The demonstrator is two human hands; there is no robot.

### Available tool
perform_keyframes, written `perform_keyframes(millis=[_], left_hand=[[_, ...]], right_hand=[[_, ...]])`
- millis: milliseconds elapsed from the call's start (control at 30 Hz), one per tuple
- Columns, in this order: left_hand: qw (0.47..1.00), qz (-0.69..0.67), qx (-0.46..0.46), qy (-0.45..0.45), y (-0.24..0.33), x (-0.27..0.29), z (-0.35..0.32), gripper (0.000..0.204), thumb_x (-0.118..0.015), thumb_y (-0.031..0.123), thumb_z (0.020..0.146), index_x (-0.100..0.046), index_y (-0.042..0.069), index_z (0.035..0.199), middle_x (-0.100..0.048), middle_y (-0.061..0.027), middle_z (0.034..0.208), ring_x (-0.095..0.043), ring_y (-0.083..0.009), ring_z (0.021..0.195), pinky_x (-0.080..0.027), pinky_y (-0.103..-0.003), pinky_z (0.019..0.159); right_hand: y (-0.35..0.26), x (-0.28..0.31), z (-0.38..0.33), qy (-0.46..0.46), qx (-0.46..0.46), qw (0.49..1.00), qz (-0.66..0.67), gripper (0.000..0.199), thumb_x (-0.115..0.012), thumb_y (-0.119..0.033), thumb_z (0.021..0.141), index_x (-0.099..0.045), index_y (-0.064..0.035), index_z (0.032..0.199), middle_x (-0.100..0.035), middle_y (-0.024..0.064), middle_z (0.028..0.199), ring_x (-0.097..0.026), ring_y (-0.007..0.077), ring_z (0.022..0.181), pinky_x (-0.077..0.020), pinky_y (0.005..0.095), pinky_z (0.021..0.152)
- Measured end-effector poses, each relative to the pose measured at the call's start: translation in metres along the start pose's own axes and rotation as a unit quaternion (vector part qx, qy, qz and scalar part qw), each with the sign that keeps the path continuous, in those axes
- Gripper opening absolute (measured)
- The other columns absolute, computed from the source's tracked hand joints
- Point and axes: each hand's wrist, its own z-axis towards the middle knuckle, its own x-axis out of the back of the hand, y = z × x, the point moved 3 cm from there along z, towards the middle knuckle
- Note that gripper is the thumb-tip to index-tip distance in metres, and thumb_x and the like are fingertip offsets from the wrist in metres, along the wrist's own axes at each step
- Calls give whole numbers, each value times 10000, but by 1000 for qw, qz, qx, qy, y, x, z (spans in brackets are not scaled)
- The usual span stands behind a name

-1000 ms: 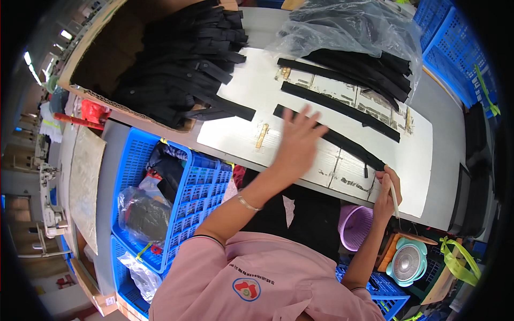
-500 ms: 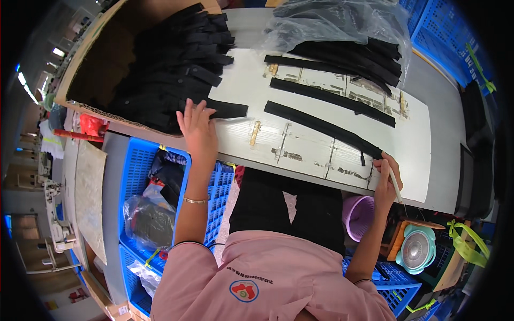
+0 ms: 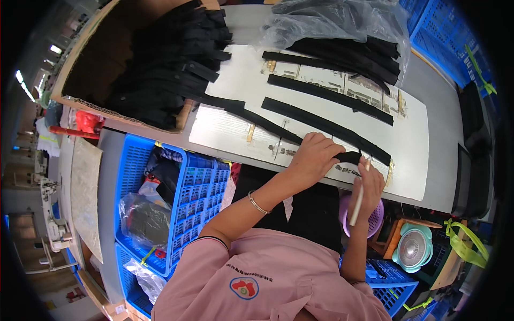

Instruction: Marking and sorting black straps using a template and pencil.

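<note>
My left hand [image 3: 316,159] is closed on a black fabric strip [image 3: 270,127] near its right end, over the front part of a white board [image 3: 412,155]. The strip runs back leftward to the pile of black strips [image 3: 171,64] by the cardboard box. Close beside, my right hand [image 3: 368,188] grips a slim white pen-like stick [image 3: 356,206], its upper end by the strip's right end. Whether the right fingers also touch the strip, I cannot tell. Just behind my hands, another black strip [image 3: 326,125] lies slantwise on the board, with a second strip [image 3: 332,99] beyond it.
An open cardboard box [image 3: 80,80] stands at the table's left. More black strips [image 3: 348,56] lie at the back under clear plastic [image 3: 342,18]. Blue crates [image 3: 198,198] stand below the table edge, with a purple basket [image 3: 379,216] and a teal fan [image 3: 413,247] at right.
My left hand has moved right from the pile to the board's front, drawing a black strip along. My right hand has shifted slightly left, away from the end of the strip lying behind.
</note>
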Motion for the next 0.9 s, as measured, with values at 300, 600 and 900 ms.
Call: perform_keyframes(millis=[300,600,900], left_hand=[[998,59,-7,34,-2,7,1,247,-737,172,855,-728,76,1083,-664,-74,1018,-610,-270,963,-447,-396,877],[1000,21,0,-6,-2,15,9,162,-760,123,827,-757,66,978,-660,-41,820,-594,-236,818,-442,-361,783],[997,38,32,-63,5,-6,32,184,-750,185,851,-746,52,980,-653,-50,819,-610,-244,799,-450,-346,747]], right_hand=[[27,10,-28,-66,-16,977,-203,428,-711,-110,868,-618,-82,1285,-662,73,1321,-580,243,1277,-275,534,1170],[20,19,-30,3,-17,989,-148,449,-758,-130,838,-611,-61,1257,-655,109,1327,-570,267,1283,-266,513,1162],[28,13,-37,-42,-58,986,-153,477,-771,-156,830,-606,-82,1272,-663,83,1314,-558,258,1288,-228,532,1174]])
